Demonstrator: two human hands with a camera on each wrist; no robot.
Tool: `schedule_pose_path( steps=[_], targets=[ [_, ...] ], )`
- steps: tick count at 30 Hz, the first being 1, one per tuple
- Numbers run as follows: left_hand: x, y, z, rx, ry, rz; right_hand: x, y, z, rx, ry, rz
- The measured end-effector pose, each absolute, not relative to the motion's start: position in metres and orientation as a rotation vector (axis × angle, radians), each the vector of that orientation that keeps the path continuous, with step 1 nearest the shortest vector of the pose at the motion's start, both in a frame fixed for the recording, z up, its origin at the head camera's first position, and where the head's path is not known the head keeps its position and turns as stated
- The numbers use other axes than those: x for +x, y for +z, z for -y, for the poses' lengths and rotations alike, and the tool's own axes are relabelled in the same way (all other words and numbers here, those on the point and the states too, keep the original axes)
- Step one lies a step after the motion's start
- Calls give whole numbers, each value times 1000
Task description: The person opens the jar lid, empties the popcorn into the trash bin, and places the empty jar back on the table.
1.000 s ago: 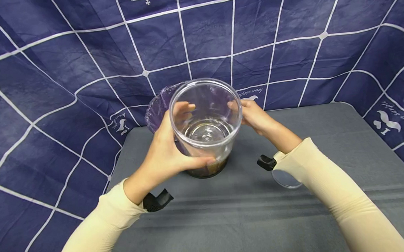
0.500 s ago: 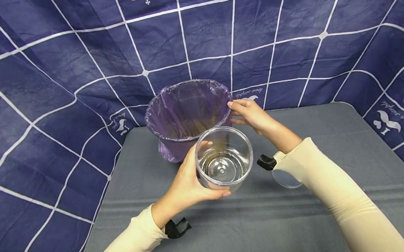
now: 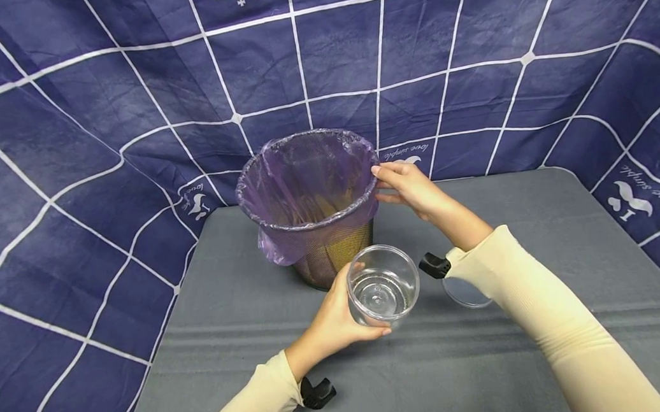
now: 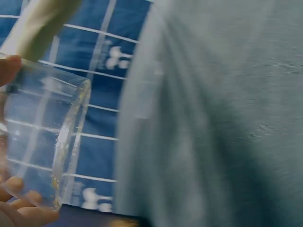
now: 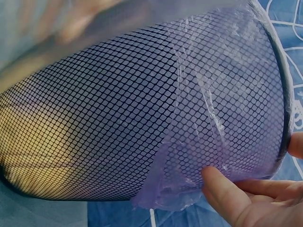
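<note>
Tilted toward the camera, a clear plastic jar [image 3: 379, 297] is gripped by my left hand [image 3: 338, 325], thumb on the near side and fingers round the far side. Nothing shows inside it but its ringed bottom. The left wrist view has the jar [image 4: 35, 127] at its left edge with fingertips on the wall. Behind it stands a black mesh wastebasket [image 3: 325, 267] lined with a purple bag [image 3: 278, 245]. My right hand [image 3: 412, 187] pinches the basket's right rim. In the right wrist view, fingers lie against the mesh [image 5: 128, 118] and bag outside, with one digit at the rim.
A clear round lid [image 3: 468, 293] lies on the grey cloth-covered table [image 3: 251, 390], partly behind the right sleeve [image 3: 519, 282]. Something yellowish [image 5: 38, 142] shows through the mesh low in the basket. A blue checked curtain [image 3: 438, 26] hangs behind and at both sides.
My left hand has brought the jar from in front of the basket's opening down and to the right, toward the table. The basket is uncovered to view; my right hand stays at its rim.
</note>
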State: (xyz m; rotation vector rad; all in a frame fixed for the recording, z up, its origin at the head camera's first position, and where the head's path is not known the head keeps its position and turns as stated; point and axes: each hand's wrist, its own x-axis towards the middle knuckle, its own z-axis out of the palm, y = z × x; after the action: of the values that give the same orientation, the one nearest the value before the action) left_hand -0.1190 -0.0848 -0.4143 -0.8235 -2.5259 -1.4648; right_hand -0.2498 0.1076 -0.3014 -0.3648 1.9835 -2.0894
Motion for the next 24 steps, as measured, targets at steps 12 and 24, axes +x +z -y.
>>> schedule_pose_path(
  steps=[12,24],
  targets=[
    [-122,-472,73,-824,-1418,2703,-251,-302,-109,-359,-2086,-1984],
    [-126,-492,71,-784,-1487,2728,-251,-303,-108,-354,-2120,-1963]
  ],
)
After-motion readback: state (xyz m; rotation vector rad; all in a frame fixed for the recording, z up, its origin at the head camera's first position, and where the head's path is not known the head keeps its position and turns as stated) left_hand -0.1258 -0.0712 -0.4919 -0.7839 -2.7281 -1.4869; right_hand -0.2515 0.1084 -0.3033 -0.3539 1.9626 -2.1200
